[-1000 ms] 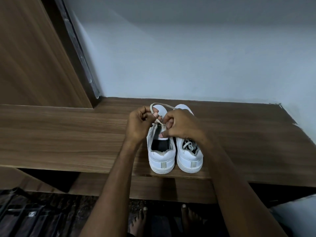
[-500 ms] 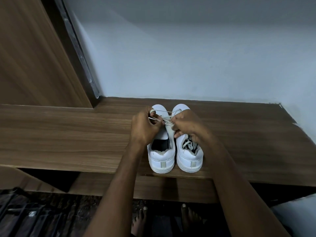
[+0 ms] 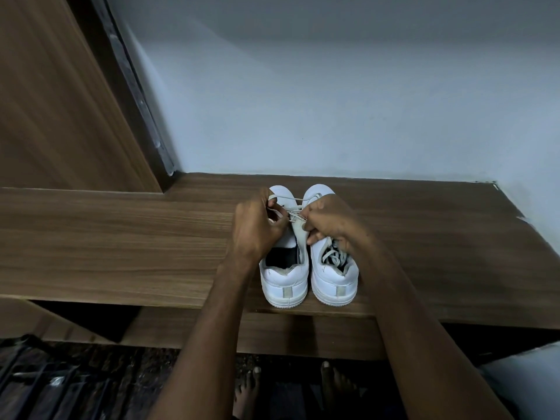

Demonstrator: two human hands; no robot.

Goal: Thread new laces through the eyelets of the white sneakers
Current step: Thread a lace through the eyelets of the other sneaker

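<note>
Centre frame, both hands are working over the left sneaker point(image 3: 283, 280) on the table point(image 3: 121, 237): left hand point(image 3: 257, 228) and right hand point(image 3: 330, 221) each pinching the lace point(image 3: 292, 214), grips clamped tight.

We see our left hand point(image 3: 257, 228) and right hand point(image 3: 330, 221) pinching a lace point(image 3: 292, 214) over the left sneaker point(image 3: 285, 268), the right sneaker point(image 3: 333, 268) just beside it on the wooden shelf point(image 3: 121, 244)
</note>
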